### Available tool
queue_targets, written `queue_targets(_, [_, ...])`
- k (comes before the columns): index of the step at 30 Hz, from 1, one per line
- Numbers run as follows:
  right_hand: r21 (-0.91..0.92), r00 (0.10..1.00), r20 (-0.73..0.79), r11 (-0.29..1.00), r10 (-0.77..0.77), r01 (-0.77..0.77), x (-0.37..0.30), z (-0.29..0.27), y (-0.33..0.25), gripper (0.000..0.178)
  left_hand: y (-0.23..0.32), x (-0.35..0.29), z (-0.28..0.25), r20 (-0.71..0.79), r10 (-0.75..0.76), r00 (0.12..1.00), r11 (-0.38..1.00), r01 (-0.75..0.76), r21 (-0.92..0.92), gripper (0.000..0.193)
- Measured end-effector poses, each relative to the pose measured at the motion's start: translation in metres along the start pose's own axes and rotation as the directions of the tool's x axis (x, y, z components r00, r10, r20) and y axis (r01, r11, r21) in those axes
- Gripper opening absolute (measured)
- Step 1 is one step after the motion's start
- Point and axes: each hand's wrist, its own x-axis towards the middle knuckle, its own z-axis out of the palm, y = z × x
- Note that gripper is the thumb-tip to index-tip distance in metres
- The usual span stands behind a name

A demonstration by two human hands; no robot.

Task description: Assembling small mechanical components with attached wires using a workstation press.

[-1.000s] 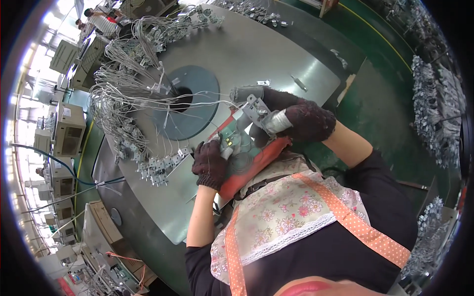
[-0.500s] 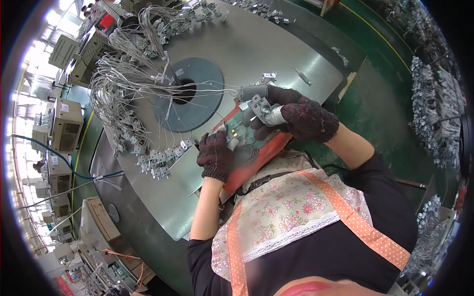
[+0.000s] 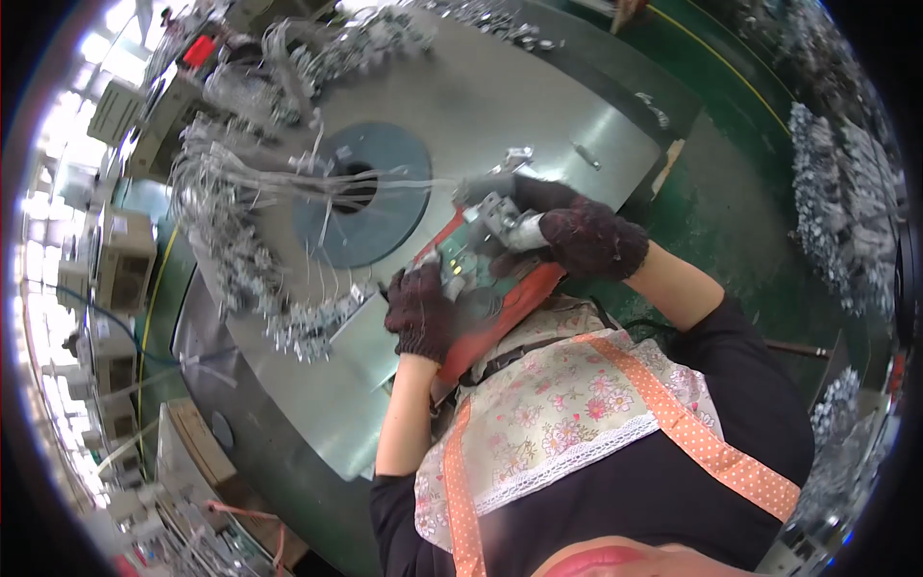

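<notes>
Above the red tray (image 3: 517,306), we pinch the bracket (image 3: 493,213) in our right hand (image 3: 588,234), probably to steady it; our left hand (image 3: 420,308) curls over the tray, its hold unclear to us.

Green floor (image 3: 716,197), beige boxy machines (image 3: 129,238)

A metal-topped table (image 3: 461,96) carries a flat blue-grey disc (image 3: 399,216); left of the disc lie tangled pale wires (image 3: 216,173), to its near left metal brackets (image 3: 308,332), to its right a slim tool (image 3: 586,157).
</notes>
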Motion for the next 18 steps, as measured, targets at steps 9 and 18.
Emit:
queue_targets(9, [0.063, 1.0, 0.014, 0.998, -0.003, 0.002, -0.013, -0.02, 0.01, 0.03, 0.002, -0.008, -0.022, -0.024, -0.034, 0.999, 0.947, 0.025, -0.321, 0.048])
queue_targets(18, [-0.003, 0.99, 0.068, 0.993, -0.12, 0.12, -0.005, -0.033, 0.026, 0.013, -0.095, 0.052, -0.008, 0.463, -0.328, 0.823, 0.686, 0.545, -0.482, 0.028])
